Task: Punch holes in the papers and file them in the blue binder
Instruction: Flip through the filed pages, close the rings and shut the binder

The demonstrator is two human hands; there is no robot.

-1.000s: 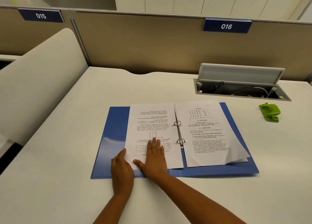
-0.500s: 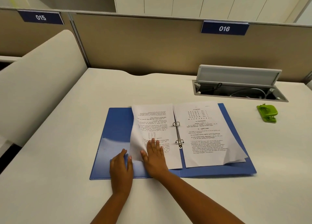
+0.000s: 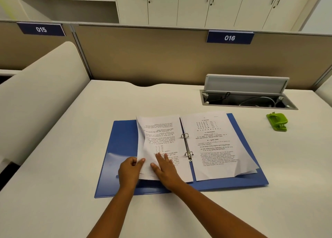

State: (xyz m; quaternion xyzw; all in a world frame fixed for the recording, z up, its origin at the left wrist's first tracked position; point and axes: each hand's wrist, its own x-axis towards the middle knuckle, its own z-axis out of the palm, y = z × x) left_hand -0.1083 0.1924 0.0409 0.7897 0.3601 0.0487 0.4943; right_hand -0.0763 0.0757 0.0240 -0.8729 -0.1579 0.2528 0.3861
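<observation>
The blue binder (image 3: 120, 148) lies open on the white desk, its two metal rings (image 3: 186, 144) closed along the spine. A printed sheet (image 3: 161, 135) lies on the left cover and a stack of printed papers (image 3: 213, 144) on the right, both threaded on the rings. My left hand (image 3: 129, 171) pinches the left sheet's lifted outer edge between thumb and fingers. Flat on the same sheet, fingers spread, rests my right hand (image 3: 165, 167). The green hole punch (image 3: 277, 122) stands on the desk far to the right.
An open cable tray (image 3: 248, 101) with a raised grey lid is sunk into the desk behind the binder. A beige partition (image 3: 161, 58) with number plates closes the back, and a curved white divider (image 3: 41, 94) bounds the left side.
My left hand has gone from lying flat on the cover to gripping the left sheet's edge, which has lifted and curled up. The view has tilted upward.
</observation>
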